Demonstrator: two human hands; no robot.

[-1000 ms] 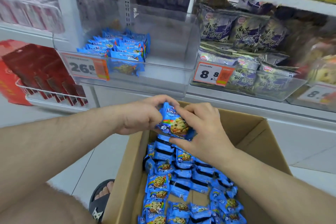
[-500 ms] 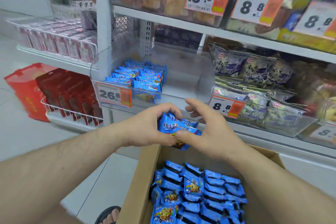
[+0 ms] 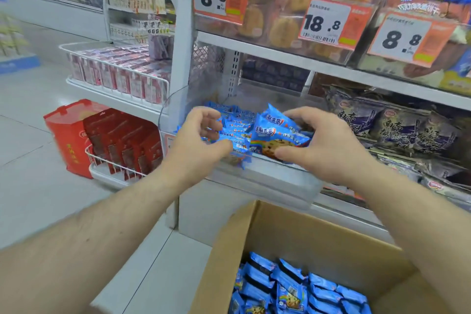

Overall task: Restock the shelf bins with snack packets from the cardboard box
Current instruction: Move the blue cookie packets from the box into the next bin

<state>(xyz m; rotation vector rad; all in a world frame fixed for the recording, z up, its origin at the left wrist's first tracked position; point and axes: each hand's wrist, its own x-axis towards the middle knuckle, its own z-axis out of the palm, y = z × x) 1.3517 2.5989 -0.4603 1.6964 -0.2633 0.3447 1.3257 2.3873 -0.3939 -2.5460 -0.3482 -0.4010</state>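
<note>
A small stack of blue foil snack packets with a cookie print (image 3: 276,132) is pinched by the right hand (image 3: 323,145), thumb beneath at the front edge and fingers curled over the far side, above the open part of the clear plastic shelf bin (image 3: 267,181). The left hand (image 3: 197,140) is held just beside the stack with fingers loosely curled; nothing is seen gripped in it, and its fingertips are near the row of matching blue packets already lying in the bin's left part (image 3: 229,123). The held stack looks loose, its upper packet tilted up and out of line. A slip is judged likely if the pinch is released before the stack is seated against the bin floor: slick wrappers may slide apart, and a packet may tip over the low front lip toward the floor or back into the open brown cardboard box (image 3: 305,239) below, where many blue packets remain. The settled row may also be knocked askew by the left hand. The orange price tag at the bin front (image 3: 168,144) is mostly hidden behind the left wrist and could be brushed.
</note>
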